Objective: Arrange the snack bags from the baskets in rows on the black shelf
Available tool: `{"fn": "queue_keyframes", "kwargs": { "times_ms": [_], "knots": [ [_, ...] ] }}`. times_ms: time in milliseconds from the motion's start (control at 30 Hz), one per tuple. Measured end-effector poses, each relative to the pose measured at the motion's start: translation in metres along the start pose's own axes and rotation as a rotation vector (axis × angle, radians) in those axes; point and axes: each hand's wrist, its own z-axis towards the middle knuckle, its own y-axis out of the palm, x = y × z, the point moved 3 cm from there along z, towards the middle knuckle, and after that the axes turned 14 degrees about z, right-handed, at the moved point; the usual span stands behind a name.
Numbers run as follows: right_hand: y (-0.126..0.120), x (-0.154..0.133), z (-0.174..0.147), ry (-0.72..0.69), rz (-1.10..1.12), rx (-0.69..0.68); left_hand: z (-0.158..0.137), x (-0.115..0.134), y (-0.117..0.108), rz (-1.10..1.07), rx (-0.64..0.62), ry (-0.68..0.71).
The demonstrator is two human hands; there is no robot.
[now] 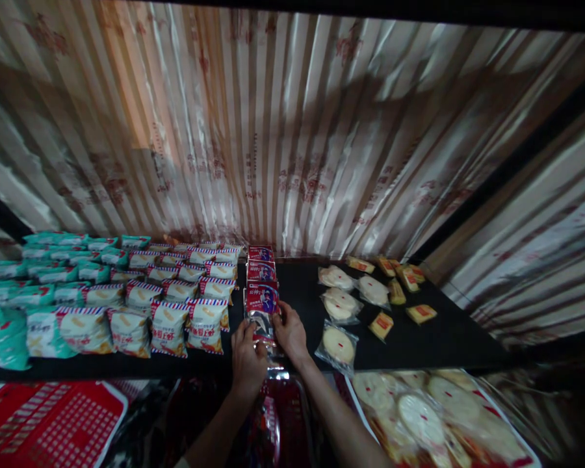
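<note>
A column of red and purple snack packets (260,272) runs from the back of the black shelf (292,279) to its front edge. The front packet (262,323) shows a silvery lower part, and both hands are at its sides. My left hand (247,356) pinches its left edge, with the thumb bent inward. On the opposite edge, my right hand (290,329) has its fingers closed on the same packet. Just left of my left hand stand rows of white chip bags (205,327) with red and blue striped tops.
Teal bags (49,333) fill the shelf's left end. To the right lie round pale flatbreads in clear wrap (338,344) and small yellow packets (381,325). Below are a red basket (53,422) and a tray of wrapped flatbreads (422,419). A striped curtain (273,130) hangs behind.
</note>
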Motion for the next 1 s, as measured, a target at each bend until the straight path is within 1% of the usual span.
{"fn": "queue_keyframes", "kwargs": {
  "times_ms": [100,167,233,300,367,433,500,600,700,767,833,900,1000],
  "knots": [
    [0.0,-0.001,-0.002,0.034,-0.053,0.013,-0.001,0.0,0.002,0.003,0.007,0.007],
    [-0.001,-0.001,-0.004,0.026,-0.092,0.031,-0.001,-0.001,0.003,0.005,0.025,0.025],
    [-0.001,-0.005,-0.004,-0.072,-0.121,0.061,-0.001,-0.001,0.003,0.004,0.04,0.034],
    [0.0,-0.012,-0.002,-0.231,-0.124,0.062,-0.002,-0.001,0.004,-0.001,0.045,0.037],
    [0.005,-0.021,0.002,-0.364,-0.115,0.008,-0.003,0.0,0.004,0.0,0.048,0.032],
    [0.011,-0.03,0.009,-0.421,-0.126,-0.058,-0.003,0.001,0.004,0.006,0.052,0.028],
    [0.017,-0.037,0.018,-0.422,-0.167,-0.108,-0.004,0.002,0.002,0.018,0.05,0.027],
    [0.027,-0.042,0.031,-0.383,-0.249,-0.166,-0.005,0.002,0.001,0.066,0.018,0.055],
    [0.034,-0.04,0.039,-0.347,-0.311,-0.212,-0.006,-0.002,0.002,0.138,-0.009,0.08],
    [0.037,-0.037,0.041,-0.338,-0.33,-0.229,-0.007,-0.005,0.003,0.158,0.018,0.086],
    [0.038,-0.034,0.042,-0.337,-0.336,-0.235,-0.006,-0.005,0.004,0.121,0.066,0.112],
    [0.038,-0.032,0.043,-0.34,-0.339,-0.239,-0.001,-0.001,0.003,0.04,0.109,0.135],
    [0.037,-0.03,0.044,-0.336,-0.338,-0.242,0.011,0.007,0.0,-0.077,0.157,0.115]
  ]
}}
